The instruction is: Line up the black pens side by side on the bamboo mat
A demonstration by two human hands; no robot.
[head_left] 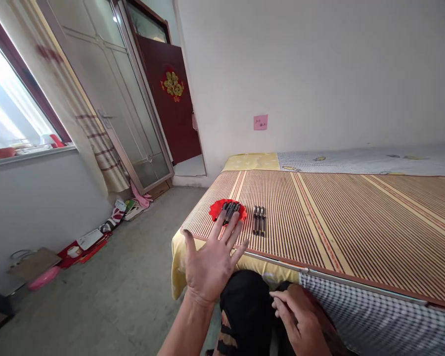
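My left hand (212,257) is held up in front of the bed edge, palm turned toward me, fingers spread and nothing in it. Just past its fingertips lies a red scalloped dish (215,210) with several black pens (230,206) in it, partly covered by the fingers. To the right of the dish, three dark pens (258,221) lie side by side on the striped mat (282,237). Low by my knee is my right hand (300,316), its fingers loosely bent and slightly apart, with no object visible in it.
The mat covers a bed with a yellow and checked sheet (274,271). My black-clad knee (246,306) is against its edge. A pink note (260,122) is on the wall. Bags and papers (91,240) line the floor at left, near a glass-panelled door (129,99).
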